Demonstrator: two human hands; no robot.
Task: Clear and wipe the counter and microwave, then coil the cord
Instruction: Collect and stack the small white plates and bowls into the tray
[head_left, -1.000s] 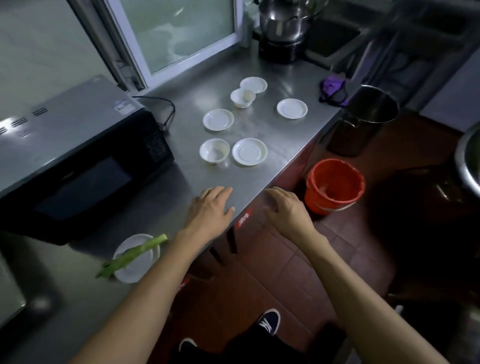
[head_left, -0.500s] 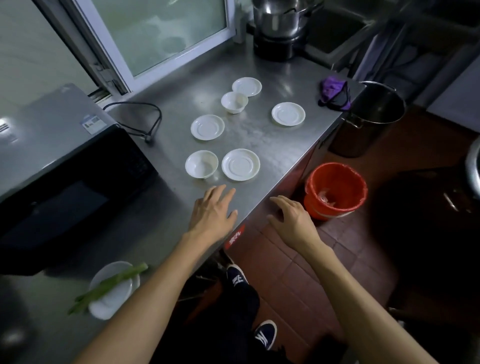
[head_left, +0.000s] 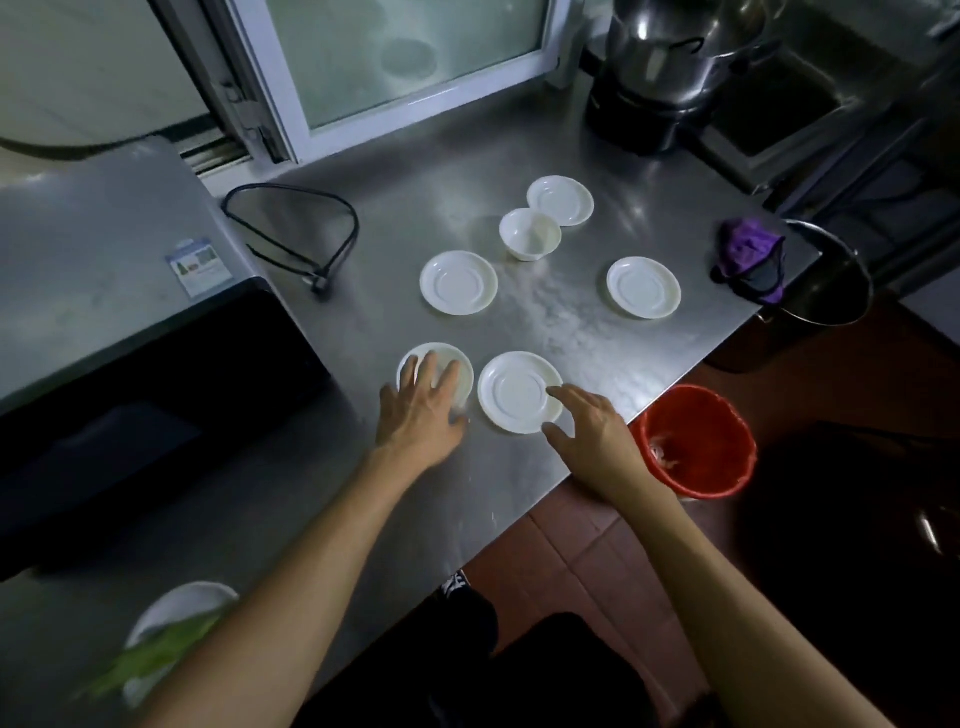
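I judge the clearing barely begun. Taking the black microwave (head_left: 130, 364) as my landmark, my left hand (head_left: 421, 410) lies spread over the small white ceramic bowl (head_left: 435, 375) just right of its door, not yet gripping. My right hand (head_left: 597, 434), fingers loosely open and empty, touches the round white saucer (head_left: 520, 391) beside that bowl. Three more saucers and another bowl sit farther right. The black power cord (head_left: 296, 234) lies uncoiled behind the microwave's right corner; nothing looks wiped.
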